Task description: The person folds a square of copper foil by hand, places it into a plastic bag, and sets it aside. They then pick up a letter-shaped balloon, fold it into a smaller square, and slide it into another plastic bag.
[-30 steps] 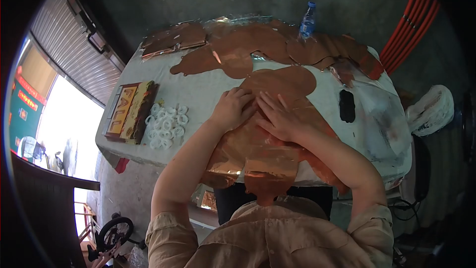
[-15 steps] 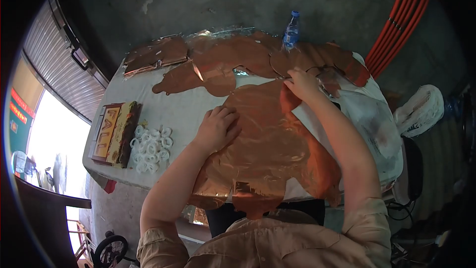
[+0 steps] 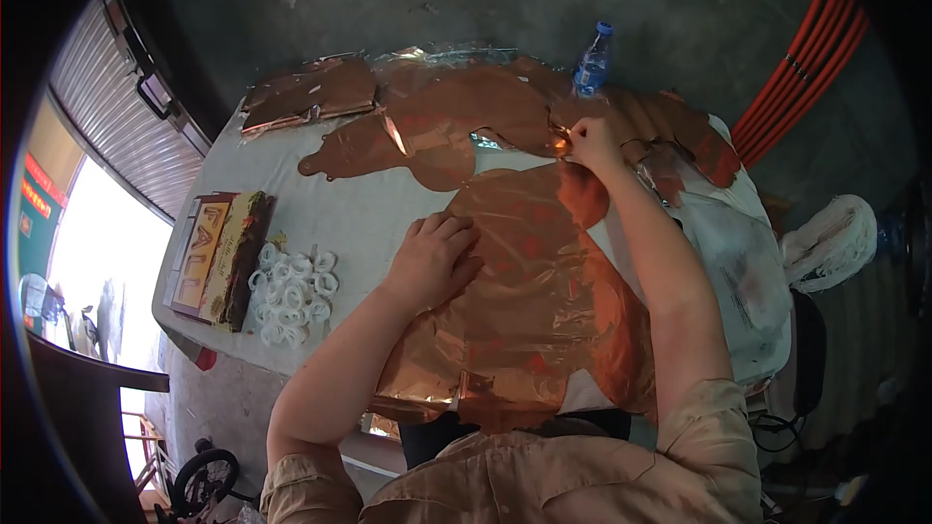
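A large, flat copper-brown foil balloon is spread in front of me and hangs over the near table edge. My left hand rests palm down on its left side, fingers lying on the foil. At the balloon's far end, my right hand is closed in a pinch on a crumpled bit of foil beside a second brown foil balloon. Its fingertips are partly hidden, so which layer they grip is hard to make out.
A folded foil stack lies at the back left. A water bottle stands behind. On the left are decorated "FALL" boxes and several white rings. Clear plastic bags cover the table's right side.
My right hand has closed tighter on the foil, which now bunches and glints at its fingertips. My left hand stays on the balloon. The camera view has shifted slightly.
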Available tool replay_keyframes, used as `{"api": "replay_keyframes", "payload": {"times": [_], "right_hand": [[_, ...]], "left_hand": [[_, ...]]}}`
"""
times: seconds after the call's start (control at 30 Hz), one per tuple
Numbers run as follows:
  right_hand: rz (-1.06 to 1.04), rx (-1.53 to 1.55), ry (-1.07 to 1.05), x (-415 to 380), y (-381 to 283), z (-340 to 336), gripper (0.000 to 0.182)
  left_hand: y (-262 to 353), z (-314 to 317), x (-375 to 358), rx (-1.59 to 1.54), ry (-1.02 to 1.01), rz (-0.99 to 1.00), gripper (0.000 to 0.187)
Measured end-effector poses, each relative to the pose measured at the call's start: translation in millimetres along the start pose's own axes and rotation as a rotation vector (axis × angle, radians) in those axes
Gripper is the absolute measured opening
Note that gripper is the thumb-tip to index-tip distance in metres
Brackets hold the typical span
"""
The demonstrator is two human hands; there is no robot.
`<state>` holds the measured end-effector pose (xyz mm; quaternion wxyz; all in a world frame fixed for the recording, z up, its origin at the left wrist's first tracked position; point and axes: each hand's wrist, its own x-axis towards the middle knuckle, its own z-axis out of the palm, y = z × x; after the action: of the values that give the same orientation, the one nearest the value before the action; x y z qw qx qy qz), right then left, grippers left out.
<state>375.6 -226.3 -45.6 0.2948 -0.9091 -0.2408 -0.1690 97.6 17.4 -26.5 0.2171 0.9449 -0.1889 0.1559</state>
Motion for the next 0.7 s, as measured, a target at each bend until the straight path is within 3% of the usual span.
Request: {"api": "replay_keyframes", "payload": {"times": [0.03,0.07,0.13,0.27,0.47,0.53,0.57,0.63,0.7], "right_hand": [[0.164,0.286,-0.009,2.3,3.2,1.9,0.013],[0.166,0.285,-0.013,1.7,7.6,2.1,0.013],[0.379,0.655,-0.051,-0.2,-2.1,-9.1,0.017],[0.43,0.689,-0.046,3.8,12.4,-4.8,0.026],[0.077,0.277,0.082,-4.0,7.5,-4.3,0.007],[-0.232,0.067,0.308,-11.9,-14.3,-5.3,0.008],[-0.232,0.067,0.308,-15.9,-22.8,-10.8,0.008],[-0.114,-0.097,0.005,-21.2,-34.8,-20.5,0.015],[-0.119,-0.121,-0.024,-18.2,-30.2,-18.8,0.013]], "left_hand": [[0.0,-0.6,0.5,-0.002,-0.001,-0.002,0.037],[0.2,-1.1,0.8,-0.003,-0.01,-0.003,0.037],[0.0,-0.5,0.5,-0.005,-0.018,-0.008,0.037],[0.9,-1.3,-0.3,-0.002,-0.01,-0.015,0.037],[0.2,-0.7,-0.3,-0.005,-0.003,-0.007,0.037],[0.3,-0.8,0.1,-0.008,-0.008,-0.011,0.037],[0.0,-0.3,0.0,-0.006,-0.004,-0.009,0.037],[0.3,-0.4,0.2,-0.003,0.001,-0.007,0.037],[1.6,-2.0,0.6,-0.004,-0.017,-0.022,0.037]]}}
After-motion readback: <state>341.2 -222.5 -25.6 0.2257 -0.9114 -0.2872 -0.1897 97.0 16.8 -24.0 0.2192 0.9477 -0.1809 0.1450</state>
